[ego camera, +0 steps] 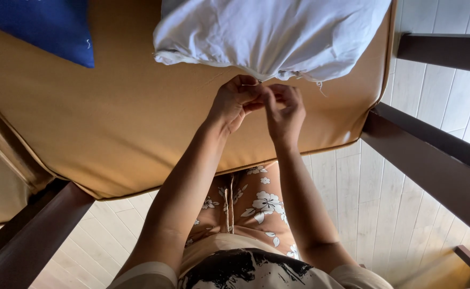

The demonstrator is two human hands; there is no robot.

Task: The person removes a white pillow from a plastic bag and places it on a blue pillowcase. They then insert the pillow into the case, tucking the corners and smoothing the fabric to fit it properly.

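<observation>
A white pillow in a white cloth case [278, 32] lies on a tan seat cushion [101, 118]. Both hands meet at the near edge of the case, where a thin string hangs off it. My left hand [235, 103] pinches the fabric edge with its fingers closed. My right hand [286, 109] is pressed against the left one, fingers curled on the same edge. What lies between the fingertips is hidden by the fingers themselves.
A blue cushion [48, 27] sits at the far left corner of the seat. Dark wooden frame rails [433, 166] run along the right and the lower left [26, 241]. Pale floorboards [374, 214] lie below. My floral shorts show under my arms.
</observation>
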